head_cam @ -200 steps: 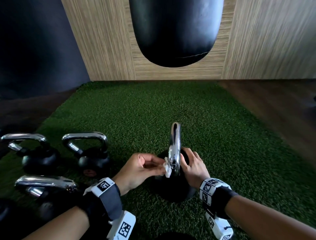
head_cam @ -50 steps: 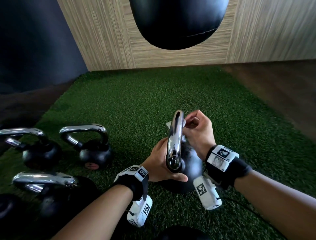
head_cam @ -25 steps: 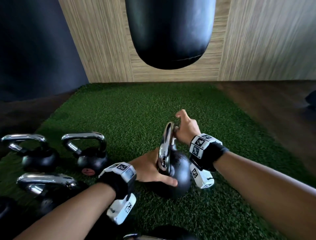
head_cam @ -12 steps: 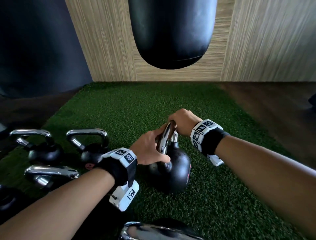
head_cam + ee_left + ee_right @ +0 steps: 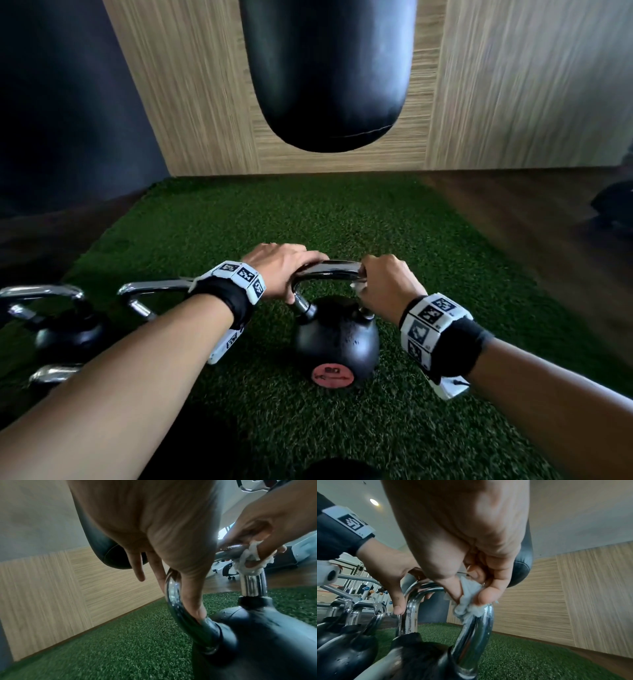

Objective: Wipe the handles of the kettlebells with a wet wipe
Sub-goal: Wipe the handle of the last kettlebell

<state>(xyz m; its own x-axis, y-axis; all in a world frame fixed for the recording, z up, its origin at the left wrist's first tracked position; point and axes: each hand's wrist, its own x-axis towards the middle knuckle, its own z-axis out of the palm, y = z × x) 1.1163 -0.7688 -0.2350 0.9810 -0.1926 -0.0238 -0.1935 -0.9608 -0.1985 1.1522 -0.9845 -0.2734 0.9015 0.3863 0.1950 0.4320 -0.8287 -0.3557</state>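
Observation:
A black kettlebell [image 5: 337, 339] with a chrome handle [image 5: 330, 268] stands upright on the green turf [image 5: 342, 212], its red label facing me. My left hand [image 5: 282, 270] lies over the handle's left corner, thumb [image 5: 192, 601] on one side of the chrome leg and fingers [image 5: 139, 569] on the other. My right hand [image 5: 388, 287] grips the right corner and pinches a crumpled white wet wipe [image 5: 469, 601] against the chrome; the wet wipe [image 5: 248, 559] wraps the bend just above the right leg.
More chrome-handled kettlebells [image 5: 68, 335] stand close at the left, and another dark one [image 5: 342, 469] lies at the bottom edge. A black punching bag [image 5: 329, 68] hangs ahead before a wooden wall [image 5: 513, 85]. Open turf lies beyond and to the right.
The kettlebell has turned, so its handle now runs left to right and the red label faces me. My hands have shifted to opposite corners of the handle.

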